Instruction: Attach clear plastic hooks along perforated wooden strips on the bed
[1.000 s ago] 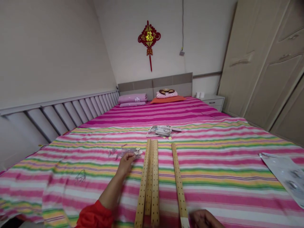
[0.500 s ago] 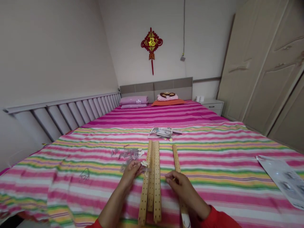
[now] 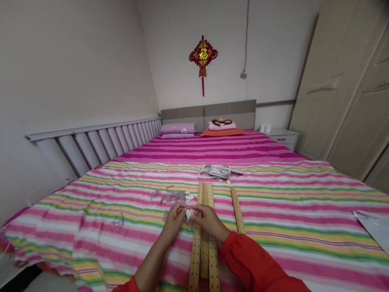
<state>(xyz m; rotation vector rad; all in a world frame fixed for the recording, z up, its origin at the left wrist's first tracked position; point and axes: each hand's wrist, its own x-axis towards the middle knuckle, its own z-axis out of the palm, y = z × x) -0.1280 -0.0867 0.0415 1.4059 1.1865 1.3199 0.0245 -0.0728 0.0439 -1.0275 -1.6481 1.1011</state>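
Observation:
My left hand (image 3: 175, 219) pinches a small white tag (image 3: 189, 213) with a bit of clear plastic below it. My right hand (image 3: 209, 218) meets it there, its thumb and fingers closed on the tag's other side. Both hands are just over the left edge of some long wooden strips with rows of holes (image 3: 195, 255), laid side by side. Beyond my fingers is a loose heap of small clear plastic pieces (image 3: 176, 197) with white tags. My right forearm crosses the strips and hides part of them.
A separate wooden strip (image 3: 237, 211) lies to the right. Farther back sits a clear plastic bag (image 3: 215, 172) with dark contents. Thin tangled threads (image 3: 118, 221) rest on the striped sheet (image 3: 133, 239) at left. A flat packet (image 3: 373, 229) is at the right edge.
My right hand has moved left from beside the separate strip, across the grouped strips, and joined my left hand at the tag. The view has turned slightly left.

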